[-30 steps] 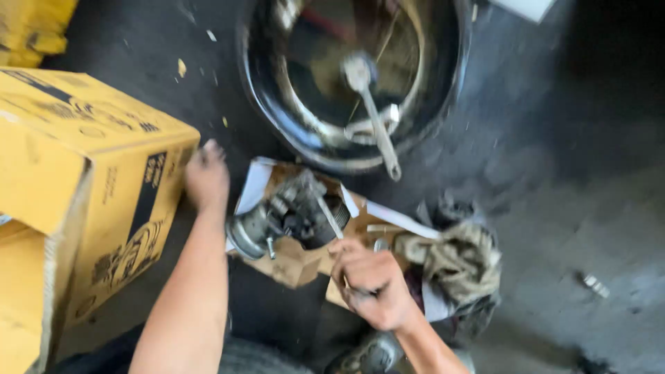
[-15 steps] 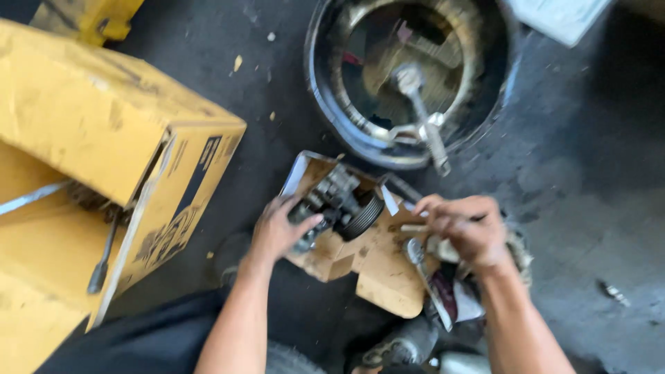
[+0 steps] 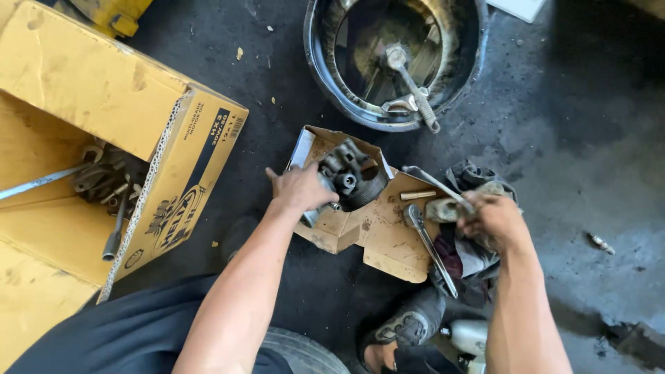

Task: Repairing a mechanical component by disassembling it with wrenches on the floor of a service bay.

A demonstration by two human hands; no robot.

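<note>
Left hand (image 3: 299,188): arm stretched forward, fingers clamped on the grey engine part (image 3: 350,176) at the cardboard sheet's (image 3: 384,239) left edge.
Right hand (image 3: 493,220): fist closed on a dirty rag (image 3: 450,208), at the sheet's right edge.
Wrench (image 3: 429,246): lying on the sheet between the hands.
Black pan (image 3: 395,59): farther off.

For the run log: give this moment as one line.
left hand: on grey metal engine part | right hand: gripping dirty rag | base: torn brown cardboard

Yellow, black and grey on a dark floor

Yellow cardboard box (image 3: 104,104) with black print; dark grey metal part (image 3: 350,176) on brown cardboard (image 3: 388,235); black basin (image 3: 395,59); silver ratchet (image 3: 429,246).
</note>
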